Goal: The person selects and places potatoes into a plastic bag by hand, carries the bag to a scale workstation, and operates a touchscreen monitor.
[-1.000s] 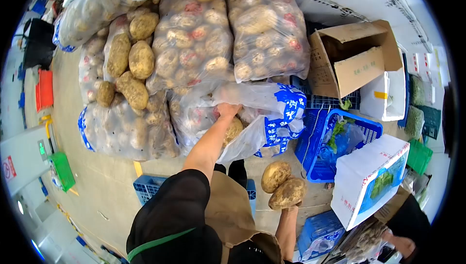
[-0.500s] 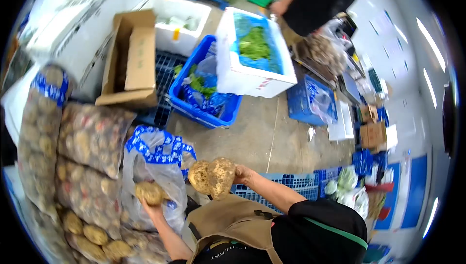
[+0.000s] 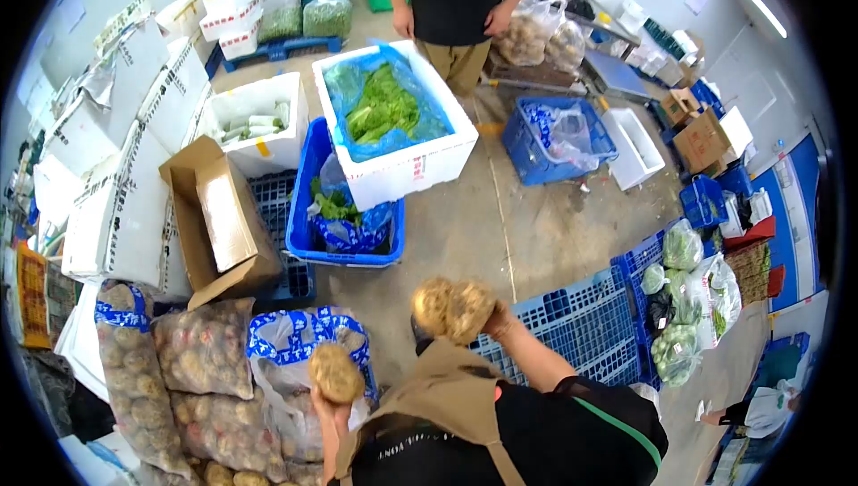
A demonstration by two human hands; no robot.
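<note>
In my left hand (image 3: 330, 408) is a large brown potato (image 3: 337, 373), fingers closed beneath it. It is raised in front of a clear plastic bag with blue print (image 3: 288, 339). My right hand (image 3: 501, 320) grips two more potatoes (image 3: 468, 311), pressed side by side and spotted with soil. They are above the floor, just past the brown apron (image 3: 447, 397). The fingers of my right hand are largely hidden behind the potatoes. Mesh sacks of potatoes (image 3: 204, 346) lie to the left of the plastic bag.
A white foam box of leafy greens (image 3: 420, 169) rests on a blue crate (image 3: 299, 218). An open cardboard box (image 3: 179, 209) stands to the left. Another person (image 3: 456, 4) stands beyond the foam box. A blue pallet (image 3: 572, 325) lies on the right, near bagged vegetables (image 3: 684, 307).
My view has swung, so the scene sits differently. My left hand has lifted its potato away from the plastic bag's opening. Both hands keep their potatoes. The other person now stands facing this way.
</note>
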